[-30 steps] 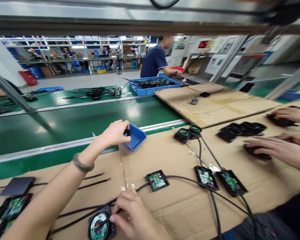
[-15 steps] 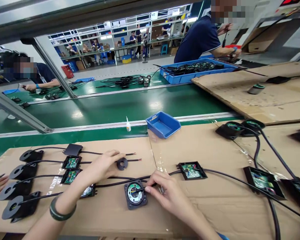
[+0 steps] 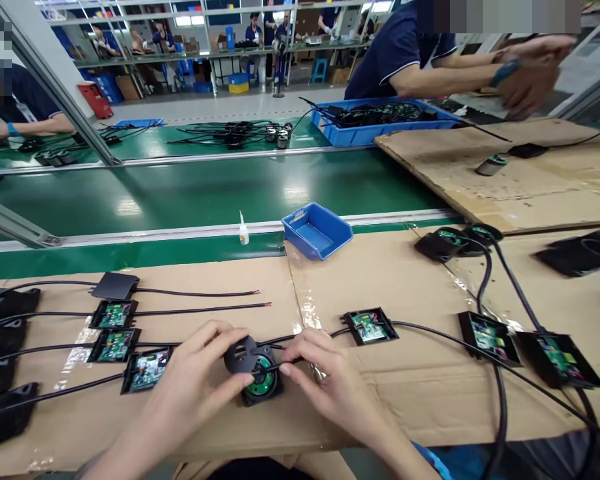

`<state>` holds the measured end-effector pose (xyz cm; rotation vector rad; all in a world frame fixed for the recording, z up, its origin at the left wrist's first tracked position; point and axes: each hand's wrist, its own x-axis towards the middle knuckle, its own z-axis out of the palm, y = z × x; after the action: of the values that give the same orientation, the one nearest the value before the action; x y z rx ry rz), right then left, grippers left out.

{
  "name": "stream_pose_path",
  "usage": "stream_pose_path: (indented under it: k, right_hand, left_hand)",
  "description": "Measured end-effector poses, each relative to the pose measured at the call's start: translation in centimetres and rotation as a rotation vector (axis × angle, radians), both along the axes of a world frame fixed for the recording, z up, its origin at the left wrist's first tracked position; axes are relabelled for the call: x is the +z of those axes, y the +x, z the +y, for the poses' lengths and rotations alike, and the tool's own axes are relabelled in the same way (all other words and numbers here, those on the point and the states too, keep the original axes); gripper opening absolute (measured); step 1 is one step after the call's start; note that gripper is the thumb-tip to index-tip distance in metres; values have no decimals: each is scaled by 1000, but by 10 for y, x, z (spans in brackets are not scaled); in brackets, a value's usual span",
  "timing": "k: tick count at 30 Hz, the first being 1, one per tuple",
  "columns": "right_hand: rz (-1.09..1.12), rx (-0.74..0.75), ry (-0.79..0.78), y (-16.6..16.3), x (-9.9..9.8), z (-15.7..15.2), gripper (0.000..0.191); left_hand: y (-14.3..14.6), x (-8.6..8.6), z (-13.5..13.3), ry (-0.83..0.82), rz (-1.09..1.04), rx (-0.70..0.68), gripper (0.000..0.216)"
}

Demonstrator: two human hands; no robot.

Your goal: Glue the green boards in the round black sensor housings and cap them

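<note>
My left hand [image 3: 203,373] pinches a dark round slotted cover [image 3: 239,356] between thumb and fingers. It is tilted over the near left part of a square black housing [image 3: 253,401]. Inside the housing shows a green ring-shaped circuit board [image 3: 266,381], partly hidden by the cover and my thumb. My right hand [image 3: 325,370] closes its thumb and fingers on the black cable [image 3: 276,367] that comes out of the housing's middle. To the right, an open black box with a circuit board [image 3: 371,327] lies on the cardboard.
Several black housings [image 3: 3,347] and open circuit boxes [image 3: 114,345] with cables lie at left. A blue bin [image 3: 317,233] and a small white bottle [image 3: 243,231] stand behind. More cabled units [image 3: 490,337] lie at right. Across the green bench, a co-worker [image 3: 405,60] stands by a blue crate [image 3: 365,137].
My left hand has brought the round cover toward me and down to the housing. My right hand still grips the cable. The view has shifted, and the co-worker's arms at the right have moved.
</note>
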<state>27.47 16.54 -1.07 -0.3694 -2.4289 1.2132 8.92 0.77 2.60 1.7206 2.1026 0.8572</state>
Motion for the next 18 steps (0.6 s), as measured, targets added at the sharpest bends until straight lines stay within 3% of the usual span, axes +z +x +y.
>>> stream_pose_path:
  k: [9,18]
  right_hand:
    - [-70,32,-139,-1,-3,6,11]
    - [-63,26,-168,0,-2,5,10]
  left_hand:
    - [42,-19,-8,131,147,66,37]
    - [49,-29,-6,94,124,83,37]
